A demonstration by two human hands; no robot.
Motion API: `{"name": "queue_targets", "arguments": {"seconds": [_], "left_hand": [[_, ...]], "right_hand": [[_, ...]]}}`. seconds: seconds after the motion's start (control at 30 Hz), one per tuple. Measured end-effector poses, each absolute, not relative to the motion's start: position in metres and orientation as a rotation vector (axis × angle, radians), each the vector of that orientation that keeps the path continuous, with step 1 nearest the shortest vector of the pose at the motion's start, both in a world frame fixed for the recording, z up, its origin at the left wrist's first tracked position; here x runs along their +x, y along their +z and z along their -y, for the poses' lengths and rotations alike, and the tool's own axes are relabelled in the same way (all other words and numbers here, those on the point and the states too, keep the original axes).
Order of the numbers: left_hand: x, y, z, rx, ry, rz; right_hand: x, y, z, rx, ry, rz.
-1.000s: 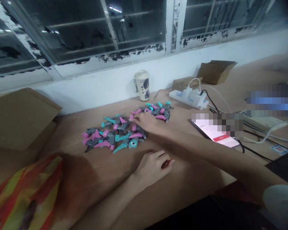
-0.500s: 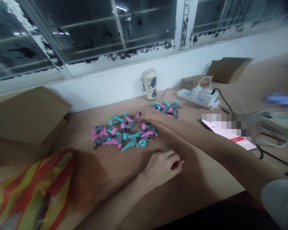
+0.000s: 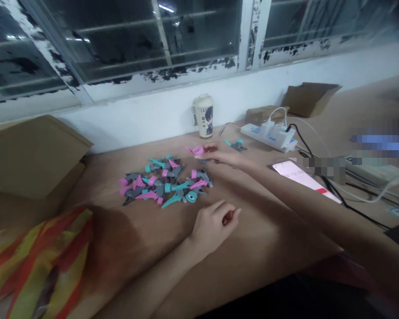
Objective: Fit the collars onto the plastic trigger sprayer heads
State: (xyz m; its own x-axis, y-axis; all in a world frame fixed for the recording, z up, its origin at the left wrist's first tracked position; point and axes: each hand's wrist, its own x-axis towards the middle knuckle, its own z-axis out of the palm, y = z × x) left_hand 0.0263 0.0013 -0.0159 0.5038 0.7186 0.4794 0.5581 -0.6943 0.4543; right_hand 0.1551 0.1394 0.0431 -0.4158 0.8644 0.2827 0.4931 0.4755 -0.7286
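Note:
My right hand reaches far across the table, thumb and fingers closed around a pink-and-grey trigger spray head. Under that hand, grey parts show only in part. A teal-and-grey spray head lies just to its right. Left of and below the hand spreads a loose pile of spray heads, grey bodies with pink or teal levers and caps. Nearer to me, my left hand rests on the table, its fingers curled in with nothing visible in them.
A lidded cup stands against the wall. To the right are a power strip with cables and a lit phone. On the left are a cardboard box and a red-and-yellow striped bag.
The right hand has shifted a little right and now has a pink-and-grey spray head at its fingertips. Several pieces on its right no longer show; one remains. The left hand stays curled.

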Motion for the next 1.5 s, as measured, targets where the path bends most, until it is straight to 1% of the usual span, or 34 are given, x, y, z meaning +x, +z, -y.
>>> {"name": "queue_targets", "arguments": {"seconds": [0.07,0.13,0.27,0.37,0.5,0.7,0.83,1.03,1.27,1.5], "left_hand": [[0.025,-0.014,-0.004,2.381,1.031,-1.195],[0.024,-0.013,-0.008,2.206,1.074,-1.293],[0.023,-0.016,-0.015,1.884,1.152,-1.335],[0.024,-0.017,-0.016,1.803,1.147,-1.254],[0.027,-0.011,-0.014,1.919,1.085,-1.221],[0.028,-0.007,-0.013,2.058,1.028,-1.274],[0.027,-0.013,-0.016,2.004,0.934,-1.212],[0.023,-0.018,-0.023,1.788,0.803,-1.068],[0.023,-0.015,-0.025,1.716,0.774,-1.012],[0.025,-0.016,-0.024,1.81,0.787,-1.025]], "right_hand": [[0.174,0.037,-0.12,-1.033,0.761,1.919],[0.192,0.029,-0.1,-1.085,0.645,1.846],[0.216,0.014,-0.064,-1.195,0.279,1.988],[0.224,0.01,-0.045,-1.205,0.15,2.12],[0.223,0.007,-0.031,-1.204,0.166,2.209],[0.213,-0.014,-0.027,-1.075,0.214,2.113],[0.211,-0.025,-0.026,-0.996,0.209,2.115],[0.215,-0.024,-0.025,-0.951,0.225,2.145],[0.215,-0.028,-0.025,-0.907,0.181,2.165],[0.214,-0.029,-0.026,-0.907,0.178,2.184]]}}
